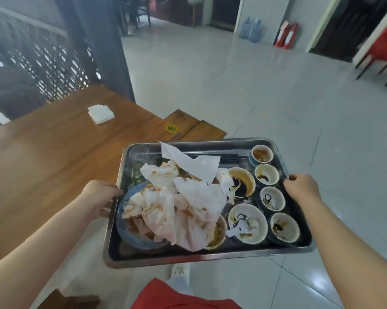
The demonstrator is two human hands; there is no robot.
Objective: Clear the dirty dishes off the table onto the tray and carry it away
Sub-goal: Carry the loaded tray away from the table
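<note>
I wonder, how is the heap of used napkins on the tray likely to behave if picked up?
The napkins look thin and crumpled, so probably floppy and very light. They sit loosely heaped over the blue bowl, so loose sheets may slip off the tray. Orange stains suggest some are damp and might cling.

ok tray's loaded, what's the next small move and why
Probably step away from the table across the open floor, keeping the tray level. The left hand and right hand grip its opposite sides, it is lifted off the table, and no dishes show on the wood, just a napkin stack. The soiled napkins pile high and could slide.
</note>
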